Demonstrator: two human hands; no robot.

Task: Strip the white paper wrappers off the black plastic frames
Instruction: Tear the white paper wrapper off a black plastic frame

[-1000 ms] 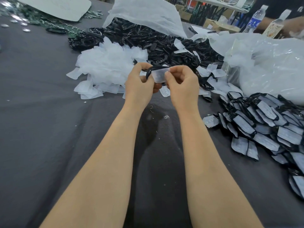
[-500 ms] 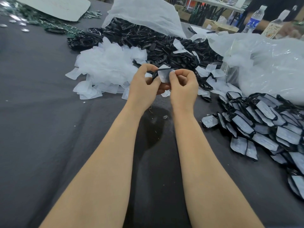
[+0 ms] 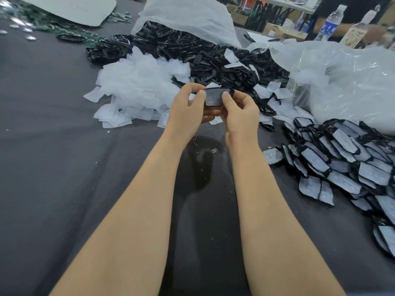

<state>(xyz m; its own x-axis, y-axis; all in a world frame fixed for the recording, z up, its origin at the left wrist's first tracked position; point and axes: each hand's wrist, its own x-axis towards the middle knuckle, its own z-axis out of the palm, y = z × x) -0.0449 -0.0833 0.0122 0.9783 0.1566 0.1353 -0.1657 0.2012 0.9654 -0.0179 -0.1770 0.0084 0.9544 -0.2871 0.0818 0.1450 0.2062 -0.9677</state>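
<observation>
Head view: left hand [image 3: 188, 110] and right hand [image 3: 241, 112] both pinch one paper-wrapped frame [image 3: 214, 97], held toward 12 o'clock. Risk: uneven thumb pull tears the paper partway and leaves scraps. A slip drops it into the wrapped pile [image 3: 346, 159] at 3 o'clock.

Fingers of my left hand [image 3: 186, 112] and right hand [image 3: 241, 112] cover both ends of the wrapped frame [image 3: 214, 97], so no idea how loose the paper is. The pile of wrapped frames [image 3: 346, 159] at 3 o'clock runs off the right edge. The bare black frames [image 3: 192, 50] at 12 vanish under a white bag [image 3: 188, 16]. At 1 o'clock another person's hand [image 3: 373, 32] is just blur, and the bottle [image 3: 330, 22] label is too small to read.
</observation>
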